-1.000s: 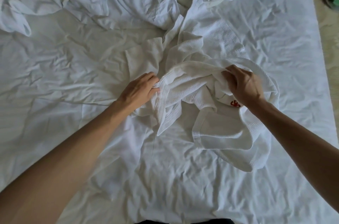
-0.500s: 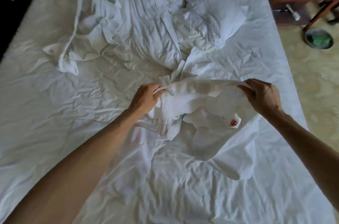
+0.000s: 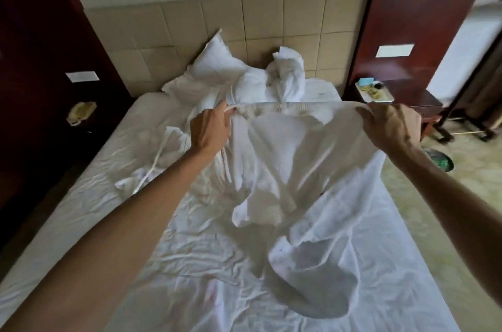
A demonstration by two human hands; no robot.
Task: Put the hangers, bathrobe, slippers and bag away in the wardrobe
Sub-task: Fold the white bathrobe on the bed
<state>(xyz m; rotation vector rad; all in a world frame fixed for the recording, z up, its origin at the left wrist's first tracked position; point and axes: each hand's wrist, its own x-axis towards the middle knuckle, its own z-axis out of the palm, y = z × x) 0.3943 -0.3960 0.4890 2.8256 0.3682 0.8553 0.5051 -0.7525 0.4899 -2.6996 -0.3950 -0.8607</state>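
Observation:
The white waffle-weave bathrobe (image 3: 293, 168) hangs in the air above the bed, stretched by its collar edge between both hands. My left hand (image 3: 210, 129) grips the collar at its left end. My right hand (image 3: 388, 125) grips the right end. The robe's body and a sleeve droop down toward the mattress, the lower part blurred. A second white garment with a loose belt (image 3: 160, 157) lies crumpled on the sheet left of my left arm. No hangers, slippers or bag are visible.
The bed (image 3: 89, 223) has a wrinkled white sheet, with pillows (image 3: 214, 68) and bunched bedding (image 3: 285, 79) against the tiled headboard. A dark wooden nightstand with a tray (image 3: 376, 93) stands at the right. A small bin (image 3: 441, 160) sits on the floor beside it. Dark wood panels flank the bed.
Both hands have lifted the bathrobe off the sheet and spread its collar wide apart. My view has tilted up from the mattress to the headboard.

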